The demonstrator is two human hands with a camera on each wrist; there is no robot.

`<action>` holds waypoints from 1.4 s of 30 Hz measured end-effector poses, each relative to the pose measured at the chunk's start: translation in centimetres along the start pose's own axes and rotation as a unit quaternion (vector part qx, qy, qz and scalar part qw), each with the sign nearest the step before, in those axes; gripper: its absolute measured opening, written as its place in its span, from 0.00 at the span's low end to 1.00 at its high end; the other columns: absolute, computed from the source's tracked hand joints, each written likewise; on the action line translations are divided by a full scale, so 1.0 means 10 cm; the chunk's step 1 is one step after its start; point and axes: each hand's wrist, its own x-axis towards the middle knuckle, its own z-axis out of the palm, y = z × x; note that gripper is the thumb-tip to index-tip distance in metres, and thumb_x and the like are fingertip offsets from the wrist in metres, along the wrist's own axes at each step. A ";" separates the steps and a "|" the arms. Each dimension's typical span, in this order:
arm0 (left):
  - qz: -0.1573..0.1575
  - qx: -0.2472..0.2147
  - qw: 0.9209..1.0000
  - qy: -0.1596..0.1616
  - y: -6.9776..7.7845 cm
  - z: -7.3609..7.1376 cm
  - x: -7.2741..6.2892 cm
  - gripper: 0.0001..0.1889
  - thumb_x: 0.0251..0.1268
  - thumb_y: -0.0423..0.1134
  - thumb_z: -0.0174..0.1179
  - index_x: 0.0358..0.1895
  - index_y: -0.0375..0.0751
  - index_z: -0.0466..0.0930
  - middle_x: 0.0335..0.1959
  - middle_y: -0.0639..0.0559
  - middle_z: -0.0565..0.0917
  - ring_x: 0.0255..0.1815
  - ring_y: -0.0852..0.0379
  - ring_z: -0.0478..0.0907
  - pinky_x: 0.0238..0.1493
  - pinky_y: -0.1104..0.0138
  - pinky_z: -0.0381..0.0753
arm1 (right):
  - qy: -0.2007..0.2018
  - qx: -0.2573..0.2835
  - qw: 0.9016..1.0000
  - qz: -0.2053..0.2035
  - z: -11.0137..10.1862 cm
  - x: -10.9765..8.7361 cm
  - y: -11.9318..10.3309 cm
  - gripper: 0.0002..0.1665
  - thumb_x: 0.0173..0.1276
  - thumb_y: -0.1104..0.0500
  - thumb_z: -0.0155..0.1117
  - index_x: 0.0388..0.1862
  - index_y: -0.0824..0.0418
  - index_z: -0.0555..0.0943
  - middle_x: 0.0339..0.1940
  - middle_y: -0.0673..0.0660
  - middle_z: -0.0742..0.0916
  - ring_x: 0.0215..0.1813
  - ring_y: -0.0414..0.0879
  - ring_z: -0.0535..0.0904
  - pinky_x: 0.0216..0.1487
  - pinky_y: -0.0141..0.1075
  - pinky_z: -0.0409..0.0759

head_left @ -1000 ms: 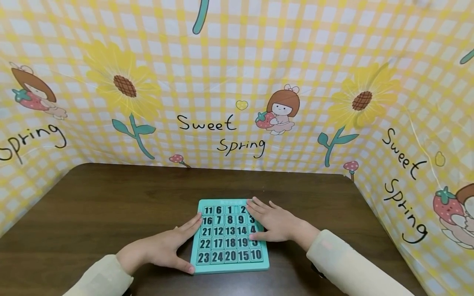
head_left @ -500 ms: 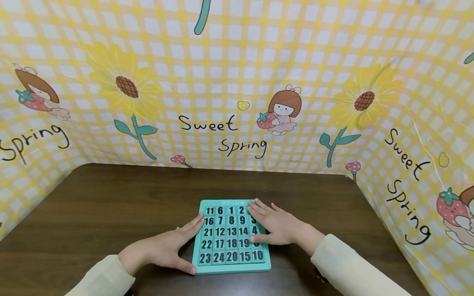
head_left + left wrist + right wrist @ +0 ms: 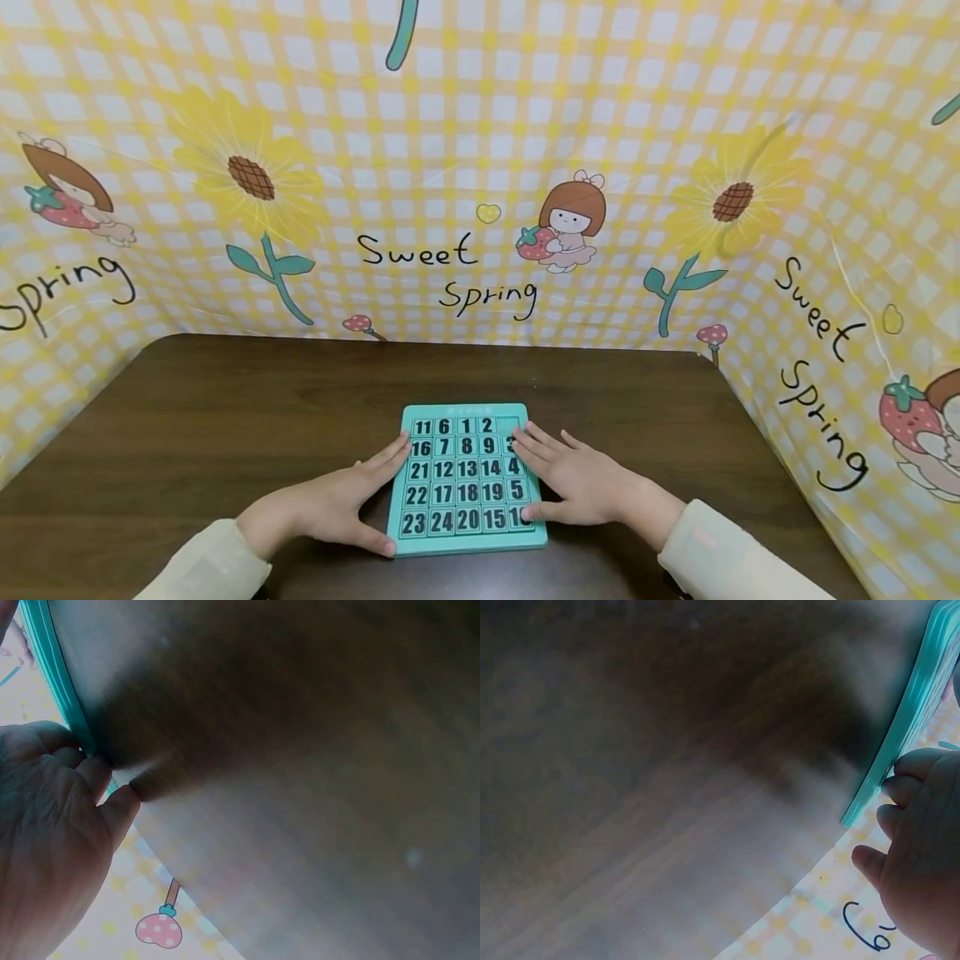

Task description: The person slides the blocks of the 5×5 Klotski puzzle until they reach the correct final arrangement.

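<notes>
Clearly, the tiles are only partly sorted, as I judge it. On the turquoise sliding number puzzle [image 3: 467, 543], the inner tiles 7 to 9, 12 to 14 and 17 to 19 sit where plain counting order would put them. Left over is the outer ring: the far row [image 3: 455, 427] reads 11, 6, 1, 2, then a bare slot [image 3: 507, 423] in the far right corner, and none of that ring matches the count.

The puzzle lies flat on the dark wooden table [image 3: 262, 408], straight in front of the person and between the two hands. Its digits stand upright for the person, with the faint lettered strip at the far end. The long axis, I'd say, runs away from the person, though the slanting view shortens it.

The left hand [image 3: 333, 502] braces the left side with straight, loose fingers, the thumb at the near left corner; it isn't clenched. The right hand [image 3: 585, 483] is likewise unclenched, its fingers stretched over the right side, fingertips at the 3 tile [image 3: 508, 447], the thumb partly covering the 10 tile [image 3: 513, 518]. How hard either presses, I can't tell.
</notes>
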 end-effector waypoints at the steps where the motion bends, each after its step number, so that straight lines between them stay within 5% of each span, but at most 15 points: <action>1: 0.000 -0.002 1.000 -0.001 0.00 0.00 0.00 0.63 0.53 0.65 0.69 0.81 0.39 0.37 0.83 0.42 0.33 0.79 0.35 0.49 0.71 0.31 0.49 | 0.000 -0.001 1.000 0.000 0.00 0.00 0.00 0.52 0.72 0.27 0.46 0.82 0.57 0.50 0.84 0.53 0.51 0.84 0.50 0.40 0.78 0.62 0.51; 29: 0.004 0.004 1.000 0.001 0.00 0.00 0.02 0.64 0.52 0.65 0.69 0.81 0.39 0.37 0.83 0.41 0.33 0.81 0.36 0.45 0.71 0.31 0.48 | 0.007 -0.020 0.999 0.031 -0.03 0.22 0.12 0.54 0.70 0.26 0.46 0.82 0.57 0.49 0.84 0.53 0.50 0.84 0.50 0.39 0.79 0.59 0.51; 42: -0.006 0.004 1.000 0.005 0.00 0.02 0.00 0.64 0.52 0.65 0.70 0.81 0.39 0.38 0.83 0.43 0.33 0.81 0.37 0.46 0.72 0.32 0.48 | 0.015 -0.009 1.000 -0.017 0.04 -0.05 -0.02 0.53 0.72 0.27 0.44 0.82 0.57 0.49 0.84 0.53 0.50 0.84 0.51 0.41 0.77 0.62 0.53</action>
